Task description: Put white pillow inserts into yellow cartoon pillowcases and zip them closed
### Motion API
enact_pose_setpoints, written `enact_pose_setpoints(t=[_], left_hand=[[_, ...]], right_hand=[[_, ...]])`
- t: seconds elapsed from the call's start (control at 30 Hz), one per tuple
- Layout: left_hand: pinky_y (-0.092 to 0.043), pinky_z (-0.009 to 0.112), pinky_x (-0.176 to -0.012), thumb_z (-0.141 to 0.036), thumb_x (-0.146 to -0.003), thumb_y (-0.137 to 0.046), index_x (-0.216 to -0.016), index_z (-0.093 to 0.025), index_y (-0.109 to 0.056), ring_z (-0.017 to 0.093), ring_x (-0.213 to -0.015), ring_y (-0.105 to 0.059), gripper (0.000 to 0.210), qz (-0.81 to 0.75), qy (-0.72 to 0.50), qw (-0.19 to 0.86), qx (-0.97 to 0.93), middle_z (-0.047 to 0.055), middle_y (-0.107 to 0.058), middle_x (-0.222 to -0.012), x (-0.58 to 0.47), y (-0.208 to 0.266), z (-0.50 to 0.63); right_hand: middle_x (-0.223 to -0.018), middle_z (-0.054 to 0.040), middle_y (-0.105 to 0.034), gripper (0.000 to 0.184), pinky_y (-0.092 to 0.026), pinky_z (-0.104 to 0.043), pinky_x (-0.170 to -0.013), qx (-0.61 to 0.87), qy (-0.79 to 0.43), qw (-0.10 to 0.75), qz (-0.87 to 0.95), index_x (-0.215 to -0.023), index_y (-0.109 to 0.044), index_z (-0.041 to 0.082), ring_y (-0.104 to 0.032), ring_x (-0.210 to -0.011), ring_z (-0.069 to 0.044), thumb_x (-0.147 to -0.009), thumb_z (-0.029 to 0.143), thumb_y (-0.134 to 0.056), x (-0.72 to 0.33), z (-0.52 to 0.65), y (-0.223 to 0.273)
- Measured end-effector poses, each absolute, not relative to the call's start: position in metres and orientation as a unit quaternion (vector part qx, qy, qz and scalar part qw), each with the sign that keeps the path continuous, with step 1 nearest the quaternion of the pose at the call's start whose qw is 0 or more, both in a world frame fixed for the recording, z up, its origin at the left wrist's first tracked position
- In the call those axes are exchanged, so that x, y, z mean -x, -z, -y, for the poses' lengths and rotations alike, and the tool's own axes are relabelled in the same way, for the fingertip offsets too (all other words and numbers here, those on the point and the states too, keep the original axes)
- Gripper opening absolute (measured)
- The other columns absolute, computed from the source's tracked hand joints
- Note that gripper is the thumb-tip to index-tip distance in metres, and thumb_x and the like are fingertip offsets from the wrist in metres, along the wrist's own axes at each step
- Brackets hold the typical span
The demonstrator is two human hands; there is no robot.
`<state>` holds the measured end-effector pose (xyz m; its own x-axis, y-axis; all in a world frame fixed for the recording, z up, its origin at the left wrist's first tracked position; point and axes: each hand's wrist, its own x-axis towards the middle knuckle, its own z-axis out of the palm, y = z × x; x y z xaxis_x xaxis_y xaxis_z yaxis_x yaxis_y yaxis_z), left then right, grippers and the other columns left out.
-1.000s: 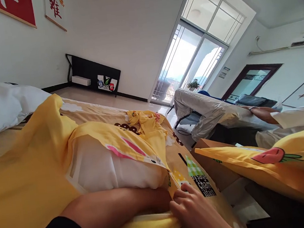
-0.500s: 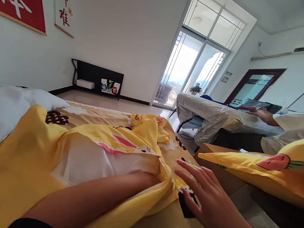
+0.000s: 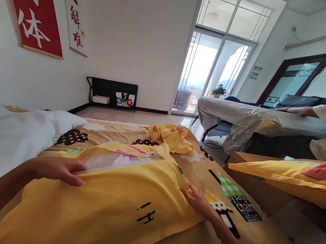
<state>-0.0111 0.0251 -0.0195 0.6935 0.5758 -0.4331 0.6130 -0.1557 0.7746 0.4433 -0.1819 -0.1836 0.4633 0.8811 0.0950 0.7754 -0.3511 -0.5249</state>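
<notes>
A soft yellow fabric pillowcase [image 3: 111, 213] with black "Hi" lettering is lying on a tan bedsheet [image 3: 122, 124] printed with clouds and brown dotted shapes, filling the view toward eight o'clock. Taking the pillowcase's middle as the centre of the dial, its long opening is facing twelve o'clock, and a smooth white filling [image 3: 99, 159] is showing inside.

At about eleven o'clock, the left hand [image 3: 60, 169] is pinching the near rim, thumb outside and fingers over the opening. At three o'clock, the right hand [image 3: 199, 200] is clamping the gathered corner; some of its fingertips are being hidden by cloth.

A plump white pillow [image 3: 36, 131] is resting near eleven o'clock, and a crumpled yellow printed cloth [image 3: 175, 138] is lying on the sheet at two o'clock. Farther out at three o'clock, a yellow pillow-shaped item [image 3: 298, 189] with a red carrot-like print is lying over a brown cardboard box [image 3: 261, 201]. Beyond, toward two o'clock, another person's arm [image 3: 301, 111] is reaching across furniture draped in translucent plastic [image 3: 229, 113].
</notes>
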Motion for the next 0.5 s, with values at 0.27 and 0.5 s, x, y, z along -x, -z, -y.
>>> enact_pose_setpoints(t=[0.27, 0.5], left_hand=[[-0.04, 0.019, -0.057, -0.069, -0.072, -0.053, -0.08, -0.016, -0.064, 0.014, -0.066, -0.053, 0.055, -0.436, -0.05, 0.38, -0.814, -0.002, -0.06, -0.072, 0.02, 0.009, -0.063], [-0.039, 0.022, -0.06, -0.073, -0.078, -0.039, -0.076, -0.019, -0.066, 0.019, -0.072, -0.058, 0.06, -0.415, 0.042, 0.211, -0.884, 0.002, -0.066, -0.081, 0.006, 0.039, -0.059]], right_hand=[[-0.089, -0.0089, -0.074, 0.04, -0.05, -0.034, -0.067, 0.842, 0.048, 0.223, 0.489, -0.098, -0.066, 0.024, -0.07, -0.083, -0.027, -0.09, 0.051, -0.038, -0.448, 0.211, 0.152], [-0.069, -0.0036, -0.072, 0.036, -0.053, -0.035, -0.06, 0.816, -0.077, 0.149, 0.553, -0.07, -0.069, 0.029, -0.069, -0.068, -0.026, -0.087, 0.046, -0.043, -0.474, 0.225, 0.181]])
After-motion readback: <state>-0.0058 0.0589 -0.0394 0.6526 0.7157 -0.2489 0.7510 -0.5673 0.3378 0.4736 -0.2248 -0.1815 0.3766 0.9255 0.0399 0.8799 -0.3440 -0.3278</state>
